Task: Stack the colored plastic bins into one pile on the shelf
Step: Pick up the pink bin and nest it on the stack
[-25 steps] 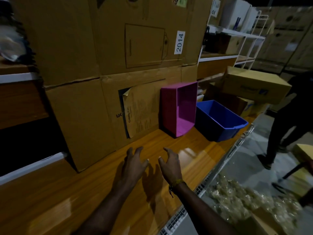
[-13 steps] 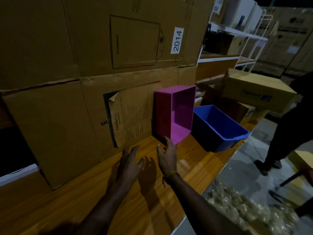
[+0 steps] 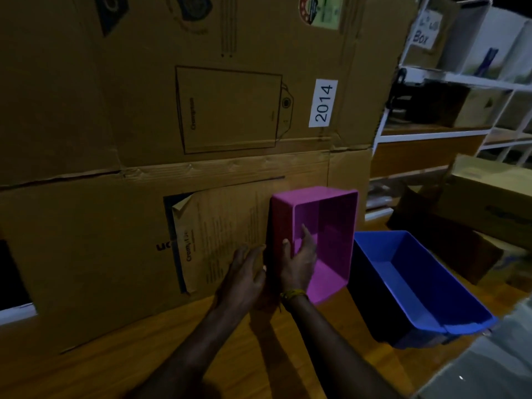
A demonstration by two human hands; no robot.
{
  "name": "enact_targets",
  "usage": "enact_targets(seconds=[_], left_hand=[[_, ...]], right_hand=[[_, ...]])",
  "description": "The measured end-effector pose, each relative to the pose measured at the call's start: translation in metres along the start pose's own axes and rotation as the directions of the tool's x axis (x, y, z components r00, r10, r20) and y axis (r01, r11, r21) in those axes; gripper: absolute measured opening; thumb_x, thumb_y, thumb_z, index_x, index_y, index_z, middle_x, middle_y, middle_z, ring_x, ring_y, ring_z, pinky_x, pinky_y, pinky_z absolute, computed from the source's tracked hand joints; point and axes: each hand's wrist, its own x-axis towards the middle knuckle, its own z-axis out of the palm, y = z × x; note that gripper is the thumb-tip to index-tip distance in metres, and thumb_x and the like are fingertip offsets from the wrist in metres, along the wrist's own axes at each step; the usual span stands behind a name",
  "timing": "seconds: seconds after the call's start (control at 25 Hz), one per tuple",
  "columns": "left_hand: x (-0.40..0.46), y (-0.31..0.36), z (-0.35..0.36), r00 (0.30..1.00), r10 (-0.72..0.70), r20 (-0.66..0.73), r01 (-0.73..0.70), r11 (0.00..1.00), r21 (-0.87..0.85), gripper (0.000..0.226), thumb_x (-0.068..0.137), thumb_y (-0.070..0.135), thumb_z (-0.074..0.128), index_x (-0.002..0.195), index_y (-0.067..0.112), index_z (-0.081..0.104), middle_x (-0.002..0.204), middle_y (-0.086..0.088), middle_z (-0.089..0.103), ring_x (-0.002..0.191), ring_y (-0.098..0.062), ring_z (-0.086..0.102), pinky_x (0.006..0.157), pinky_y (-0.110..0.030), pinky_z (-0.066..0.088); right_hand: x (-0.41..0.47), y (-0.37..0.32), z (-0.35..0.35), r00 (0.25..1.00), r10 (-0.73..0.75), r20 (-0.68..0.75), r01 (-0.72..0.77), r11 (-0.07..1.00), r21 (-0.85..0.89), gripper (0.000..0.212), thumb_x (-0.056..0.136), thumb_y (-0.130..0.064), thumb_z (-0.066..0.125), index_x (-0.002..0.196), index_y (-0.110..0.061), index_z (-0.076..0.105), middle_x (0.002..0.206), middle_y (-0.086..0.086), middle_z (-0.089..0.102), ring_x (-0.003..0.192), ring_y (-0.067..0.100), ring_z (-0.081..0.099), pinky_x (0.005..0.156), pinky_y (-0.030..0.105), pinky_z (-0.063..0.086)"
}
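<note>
Nothing stacked yet: right hand (image 3: 298,262) grips the tipped pink bin (image 3: 325,240); left hand (image 3: 244,272) open beside it; blue bin (image 3: 417,286) waits at three o'clock.

Large cardboard boxes (image 3: 201,110) stacked along the back edge of the wooden shelf; the upper one carries a white label (image 3: 322,103) reading "2014". Lower box (image 3: 86,249): a printed paper sheet (image 3: 218,240) with its top left corner peeling. White wire rack (image 3: 460,90) at right rear holds more boxes. A long cardboard carton (image 3: 489,197) lies tilted by the shelf's right end.
</note>
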Motion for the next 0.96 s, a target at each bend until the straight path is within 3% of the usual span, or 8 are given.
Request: enact_targets(seconds=[0.08,0.4,0.56,0.72,0.96], left_hand=[[0.002,0.006,-0.002,1.000,-0.017,-0.025,0.017,1.000,0.011,0.046,0.099,0.025,0.052,0.144,0.033,0.041,0.157,0.003,0.026,0.143,-0.017,0.031,0.098,-0.018,0.031],[-0.005,0.007,-0.018,0.997,0.027,-0.074,-0.020,0.995,0.096,0.042,0.099,0.023,0.053,0.140,0.030,0.048,0.151,0.004,0.036,0.136,-0.008,0.034,0.097,-0.018,0.032],[-0.007,0.016,-0.021,0.991,0.052,-0.126,-0.052,0.999,0.008,0.039,0.098,0.026,0.056,0.137,0.028,0.052,0.147,0.002,0.042,0.128,-0.002,0.036,0.095,-0.016,0.032],[-0.019,0.026,-0.033,0.975,0.153,-0.159,-0.163,0.985,-0.053,0.037,0.099,0.029,0.055,0.135,0.022,0.055,0.142,-0.002,0.048,0.124,0.004,0.035,0.091,0.005,0.022],[-0.051,0.040,-0.074,0.966,0.157,-0.206,-0.190,0.970,-0.149,0.036,0.098,0.026,0.057,0.133,0.022,0.057,0.139,0.003,0.044,0.120,-0.003,0.042,0.078,0.000,0.034]], right_hand=[[0.011,0.007,0.010,1.000,-0.029,0.003,0.029,0.999,0.031,0.049,0.096,-0.032,0.055,0.142,-0.027,0.042,0.140,0.005,0.051,0.127,0.026,0.046,0.104,0.049,0.039],[0.024,0.018,0.013,0.995,-0.051,-0.088,0.060,0.993,0.101,0.029,0.093,-0.020,0.053,0.121,-0.022,0.060,0.118,0.005,0.065,0.109,0.030,0.060,0.089,0.048,0.048],[-0.001,0.015,-0.007,0.988,0.002,-0.151,0.024,0.985,0.169,0.027,0.093,-0.017,0.049,0.118,-0.021,0.060,0.117,0.005,0.066,0.109,0.028,0.061,0.089,0.047,0.049],[-0.044,0.014,-0.034,0.981,-0.014,-0.194,0.061,0.969,0.238,0.025,0.090,-0.023,0.044,0.111,-0.022,0.059,0.109,0.002,0.065,0.102,0.024,0.060,0.085,0.049,0.050],[-0.123,0.011,-0.066,0.972,-0.149,-0.184,0.187,0.959,0.214,0.023,0.094,-0.031,0.038,0.105,-0.023,0.056,0.100,-0.001,0.059,0.096,0.022,0.054,0.084,0.048,0.045]])
